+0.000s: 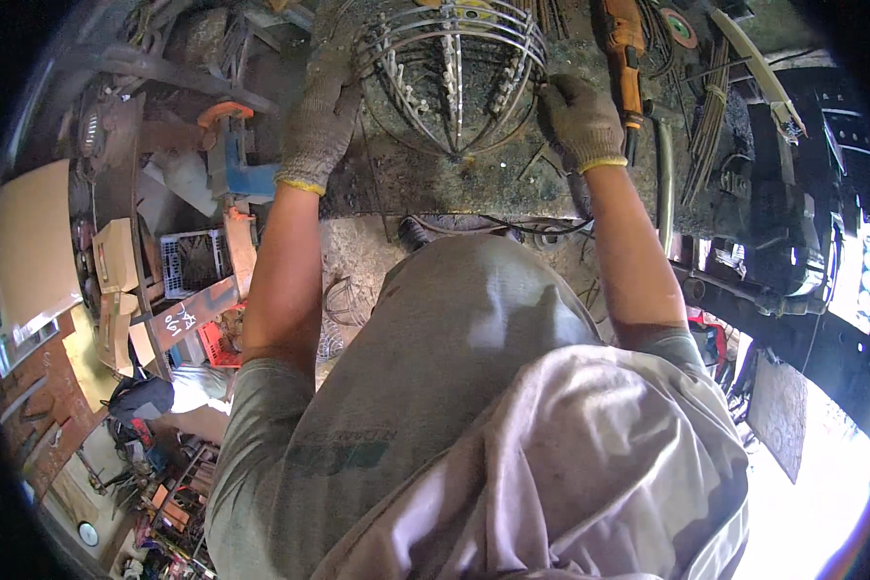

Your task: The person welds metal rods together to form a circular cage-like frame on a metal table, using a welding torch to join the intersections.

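Observation:
A domed metal wire frame [457, 87] rests on the dark, worn workbench [435, 193]. Curved rods cross its top, and ribs with lumpy pieces along them meet at a point on my side. My left hand [321, 124], in a knitted work glove with a yellow cuff, grips the frame's left side; its fingertips are hard to make out against the bench. On the opposite side my right hand [584, 120], gloved the same way, has its fingers closed at the frame's rim.
An orange power tool [623, 63] lies right of the frame, near a bundle of thin rods [710, 121] and a grey pipe [665, 179]. Blue clamp-like equipment [246, 174] stands at the left. A plastic crate [191, 263] and cluttered tools sit lower left.

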A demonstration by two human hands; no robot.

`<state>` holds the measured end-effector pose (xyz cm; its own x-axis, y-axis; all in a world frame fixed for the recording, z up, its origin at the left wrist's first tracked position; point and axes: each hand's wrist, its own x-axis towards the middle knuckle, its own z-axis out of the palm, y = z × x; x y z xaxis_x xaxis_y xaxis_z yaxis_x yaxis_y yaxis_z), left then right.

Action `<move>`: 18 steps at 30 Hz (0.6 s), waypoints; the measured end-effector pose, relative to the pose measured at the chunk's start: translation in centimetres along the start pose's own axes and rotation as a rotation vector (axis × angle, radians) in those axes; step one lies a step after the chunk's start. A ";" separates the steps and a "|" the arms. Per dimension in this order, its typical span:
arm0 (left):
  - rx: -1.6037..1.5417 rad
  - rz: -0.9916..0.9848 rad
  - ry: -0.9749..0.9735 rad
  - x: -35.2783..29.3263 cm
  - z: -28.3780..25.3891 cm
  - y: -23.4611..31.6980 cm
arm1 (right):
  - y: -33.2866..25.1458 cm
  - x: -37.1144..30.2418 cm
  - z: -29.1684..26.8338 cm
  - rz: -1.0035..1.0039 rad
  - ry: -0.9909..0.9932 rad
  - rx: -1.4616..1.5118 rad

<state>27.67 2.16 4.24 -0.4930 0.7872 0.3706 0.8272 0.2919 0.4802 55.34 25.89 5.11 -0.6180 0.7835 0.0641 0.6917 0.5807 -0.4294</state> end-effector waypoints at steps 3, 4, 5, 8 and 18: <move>-0.072 -0.030 -0.133 0.4 -1.1 -1.2 | 0.1 -0.1 -0.1 0.002 -0.005 0.028; -0.064 -0.089 -0.167 0.6 -1.4 -1.2 | 0.3 0.0 0.1 0.007 0.005 0.043; -0.055 -0.148 -0.200 0.7 -1.8 -1.1 | 0.4 0.0 0.2 0.012 0.014 0.059; -0.203 -0.214 -0.214 0.7 -2.7 -0.2 | 0.9 -0.1 0.4 -0.032 0.034 0.031; -0.022 -0.093 -0.168 -0.1 -1.0 -0.5 | 1.0 -0.5 0.6 -0.041 0.078 0.034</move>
<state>27.00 1.37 4.78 -0.5134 0.8375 0.1872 0.7734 0.3570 0.5238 56.13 25.91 4.11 -0.6136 0.7749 0.1516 0.6525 0.6057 -0.4554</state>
